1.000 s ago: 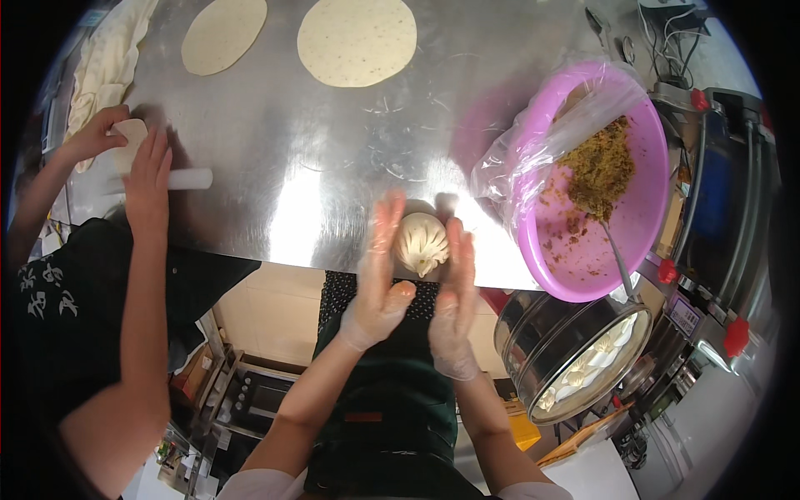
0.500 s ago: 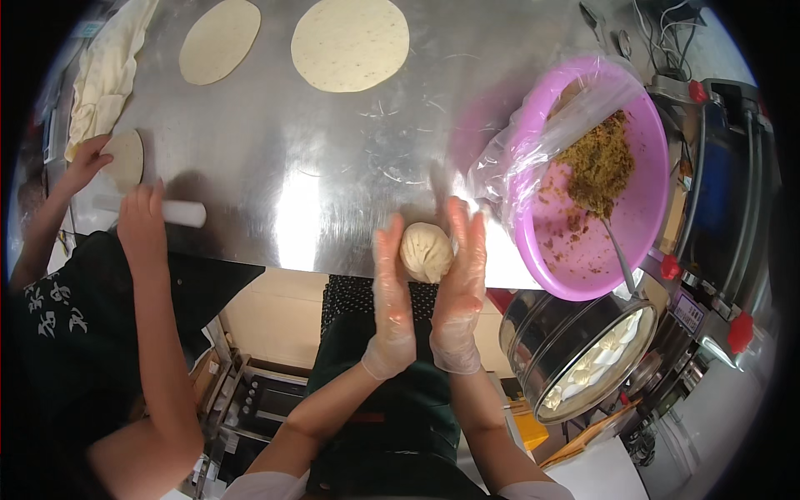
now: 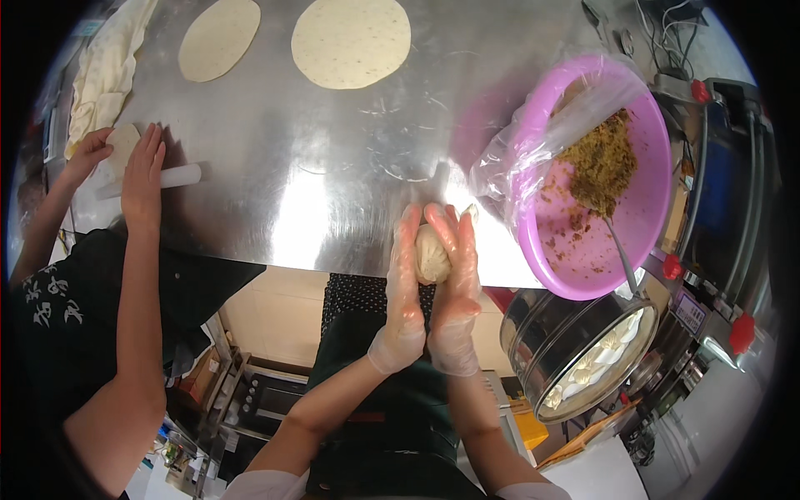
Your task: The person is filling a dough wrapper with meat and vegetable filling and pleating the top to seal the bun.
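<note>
Between my palms, at the table's front edge, sits a round, pleated bun of pale dough (image 3: 431,257). My left hand (image 3: 402,283) presses its left side with straight fingers, and my right hand (image 3: 460,279) covers its right side, fingers partly over the top. Both hands wear clear plastic gloves. To their right stands a pink bowl (image 3: 546,268) with crumbly brown-yellow filling (image 3: 602,162), a spoon (image 3: 618,250) and a clear plastic sheet (image 3: 521,162) draped over its left rim.
Two flat dough rounds (image 3: 351,43) lie on the metal table (image 3: 275,142). At left, a co-worker's hands (image 3: 143,171) work a small dough disc (image 3: 124,148) with a white rolling pin (image 3: 181,176). A round metal steamer (image 3: 533,346) holding pale buns stands below the bowl.
My hands have closed in around the bun and shifted slightly right with it. The co-worker's right hand has moved up along the rolling pin, toward the dough disc.
</note>
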Available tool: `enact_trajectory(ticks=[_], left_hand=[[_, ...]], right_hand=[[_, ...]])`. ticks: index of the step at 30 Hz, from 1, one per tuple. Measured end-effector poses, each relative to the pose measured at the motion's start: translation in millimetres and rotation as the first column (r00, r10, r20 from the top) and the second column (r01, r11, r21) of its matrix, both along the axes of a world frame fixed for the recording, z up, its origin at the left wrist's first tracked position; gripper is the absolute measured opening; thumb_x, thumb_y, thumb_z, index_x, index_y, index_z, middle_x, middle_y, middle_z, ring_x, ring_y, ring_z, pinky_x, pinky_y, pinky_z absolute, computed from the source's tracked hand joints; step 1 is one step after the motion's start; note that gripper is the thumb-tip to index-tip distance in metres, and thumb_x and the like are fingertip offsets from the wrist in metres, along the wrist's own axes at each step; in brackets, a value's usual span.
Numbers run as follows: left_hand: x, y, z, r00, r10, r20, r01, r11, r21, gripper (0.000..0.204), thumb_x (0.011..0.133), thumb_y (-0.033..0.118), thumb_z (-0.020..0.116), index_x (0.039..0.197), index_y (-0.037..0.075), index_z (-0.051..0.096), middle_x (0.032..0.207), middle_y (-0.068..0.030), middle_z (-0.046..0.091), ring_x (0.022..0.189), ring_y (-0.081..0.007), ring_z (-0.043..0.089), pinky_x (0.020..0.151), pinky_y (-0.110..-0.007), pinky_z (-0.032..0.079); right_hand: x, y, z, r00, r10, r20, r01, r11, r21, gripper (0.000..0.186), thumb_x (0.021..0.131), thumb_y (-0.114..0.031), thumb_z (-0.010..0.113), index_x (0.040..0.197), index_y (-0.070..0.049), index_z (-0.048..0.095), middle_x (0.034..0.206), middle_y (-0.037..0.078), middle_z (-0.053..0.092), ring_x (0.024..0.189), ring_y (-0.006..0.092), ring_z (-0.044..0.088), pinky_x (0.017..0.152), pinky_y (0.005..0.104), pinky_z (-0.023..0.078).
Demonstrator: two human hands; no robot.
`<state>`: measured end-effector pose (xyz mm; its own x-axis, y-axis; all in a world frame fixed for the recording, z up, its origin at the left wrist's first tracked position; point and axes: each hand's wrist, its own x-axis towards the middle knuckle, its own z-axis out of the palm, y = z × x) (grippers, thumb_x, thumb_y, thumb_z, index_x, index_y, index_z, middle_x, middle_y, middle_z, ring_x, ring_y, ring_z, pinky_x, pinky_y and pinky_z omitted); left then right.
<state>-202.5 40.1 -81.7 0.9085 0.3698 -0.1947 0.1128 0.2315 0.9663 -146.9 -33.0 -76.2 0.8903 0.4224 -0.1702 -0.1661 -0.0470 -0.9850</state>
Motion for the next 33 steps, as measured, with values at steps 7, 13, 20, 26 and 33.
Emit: enact_trajectory(ticks=[7,13,20,26,33], left_hand=[[6,4,-5,1.0,-0.009,-0.021,0.005,0.989,-0.145,0.113,0.081,0.087,0.022,0.155,0.007,-0.008,0.163,-0.0187,0.003,0.15,-0.0325,0.003,0.121,-0.046,0.006],[19,4,9,0.974,0.224,0.018,-0.223,0.974,-0.029,0.109,0.083,0.085,0.023,0.156,0.008,-0.003,0.162,-0.02,0.008,0.15,-0.032,0.008,0.121,-0.045,0.008],[9,-1,0,0.972,0.227,0.067,-0.229,0.973,0.023,0.107,0.086,0.082,0.02,0.156,0.003,0.003,0.161,-0.0217,0.01,0.149,-0.0331,0.012,0.12,-0.046,0.01],[3,-2,1,0.989,0.093,0.112,-0.085,0.994,-0.075,0.104,0.088,0.08,0.018,0.156,0.003,0.003,0.161,-0.022,0.01,0.15,-0.0336,0.011,0.12,-0.047,0.008],[4,-3,-3,0.999,0.043,0.019,-0.042,0.999,-0.024,0.103,0.088,0.081,0.02,0.157,0.006,0.003,0.161,-0.0224,0.011,0.149,-0.0329,0.012,0.119,-0.046,0.013]], right_hand=[[-14,1,6,0.995,0.003,-0.096,-0.019,0.985,-0.169,0.105,0.087,-0.081,0.022,0.153,0.001,0.021,0.15,0.02,0.039,0.141,0.0327,0.035,0.116,0.0439,0.024],[2,28,32,0.998,-0.053,0.041,0.049,0.995,0.09,0.11,0.08,-0.086,0.023,0.154,-0.004,0.02,0.152,0.019,0.036,0.146,0.0318,0.024,0.12,0.0463,0.015],[-8,8,-7,0.984,-0.176,0.035,0.17,0.978,0.122,0.107,0.083,-0.084,0.025,0.154,-0.004,0.019,0.152,0.018,0.035,0.144,0.0305,0.028,0.119,0.0456,0.017],[-11,8,4,0.994,-0.087,-0.061,0.087,0.996,-0.004,0.108,0.084,-0.084,0.026,0.152,-0.001,0.026,0.151,0.019,0.038,0.142,0.0315,0.032,0.117,0.0452,0.022],[-16,7,0,0.994,-0.066,-0.088,0.061,0.997,-0.054,0.103,0.087,-0.081,0.028,0.152,-0.001,0.025,0.148,0.02,0.041,0.14,0.0316,0.035,0.116,0.0454,0.024]])
